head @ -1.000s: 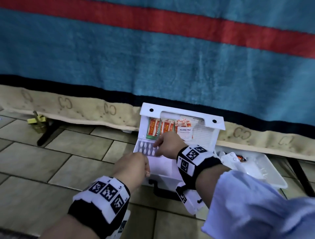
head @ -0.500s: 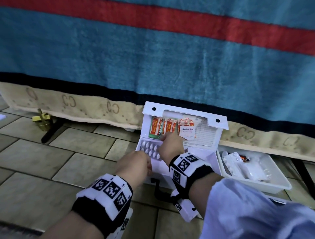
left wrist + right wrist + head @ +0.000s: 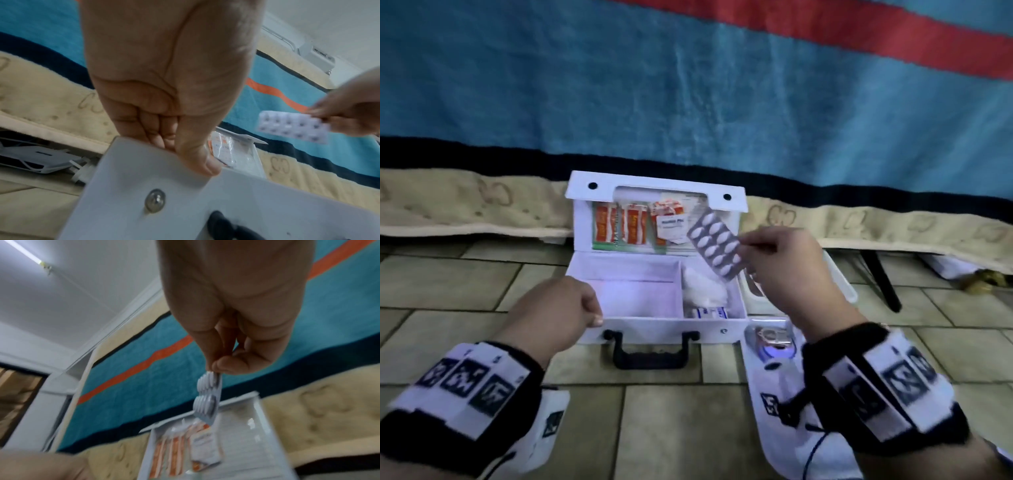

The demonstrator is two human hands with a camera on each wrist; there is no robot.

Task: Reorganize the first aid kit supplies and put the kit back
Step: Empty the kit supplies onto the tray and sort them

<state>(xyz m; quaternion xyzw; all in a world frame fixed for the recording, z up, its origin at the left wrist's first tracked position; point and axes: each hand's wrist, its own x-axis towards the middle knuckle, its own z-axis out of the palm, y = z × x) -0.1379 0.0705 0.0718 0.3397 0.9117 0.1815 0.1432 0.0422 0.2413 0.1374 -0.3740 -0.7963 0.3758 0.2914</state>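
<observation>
The fingertips (image 3: 221, 367) of the right hand (image 3: 787, 270) are pinching one short edge of the blister pack (image 3: 715, 244), thumb against forefinger, so the strip is hanging tilted in the air above the right part of the first aid kit (image 3: 654, 323) — an edge grip that is leaving the pill face readable and the strip free to be slid in flat. The left hand (image 3: 558, 308) is clenching the front left corner of the kit's base, fingers curled over the rim with the thumb on the front wall, evidently bracing the box so it is not sliding on the tiled floor (image 3: 465, 294). The kit is standing open, its lid (image 3: 657, 190) leaning back toward the hanging blanket (image 3: 688, 85); orange sachets (image 3: 633, 226) and an alcohol pad packet (image 3: 671, 228) are sitting in the lid pocket. The left compartment (image 3: 637, 291) is showing bare floor, while white gauze-like packets (image 3: 703, 293) are filling the right one. A white tray (image 3: 842, 284) is lying just beside the kit on the right — mostly hidden behind the right hand. Judging from this, sorting is mid-way, with closing not yet begun.
</observation>
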